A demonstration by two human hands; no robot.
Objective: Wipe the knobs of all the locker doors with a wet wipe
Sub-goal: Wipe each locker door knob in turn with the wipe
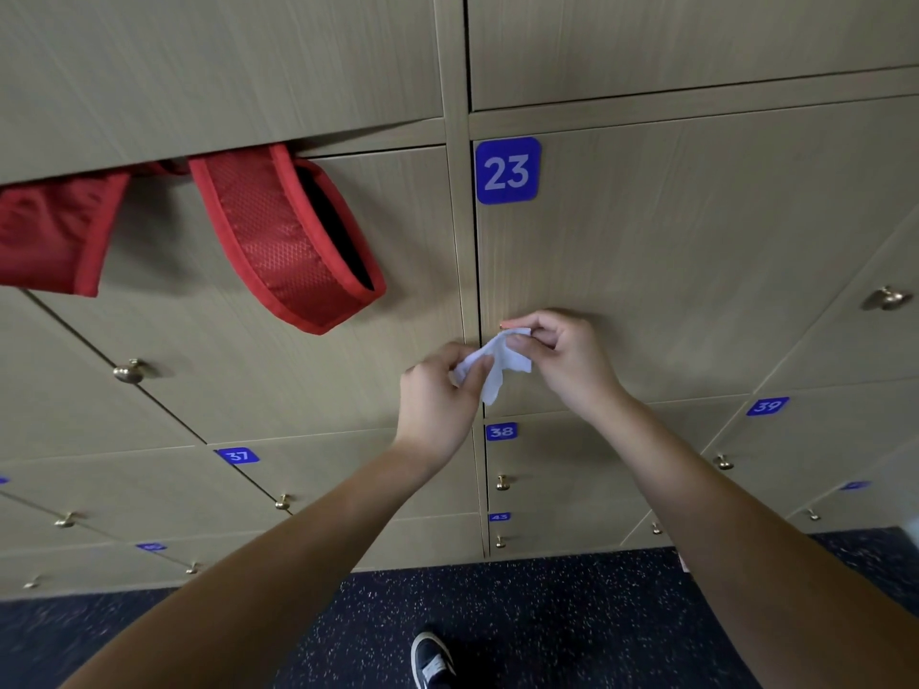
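Observation:
A small white wet wipe (490,368) hangs between both my hands in front of locker door 23 (696,251). My left hand (437,395) pinches its lower left part and my right hand (562,355) pinches its upper edge. The knob of door 23 is hidden behind my hands. Brass knobs show on other doors: one at the left (130,371), one at the right (887,296), and one on door 38 (502,482).
Red padded bag straps (288,241) hang out of the locker at the upper left, over the door below it. Rows of beige locker doors reach down to a dark speckled floor (547,614). My shoe (431,661) stands near the lockers.

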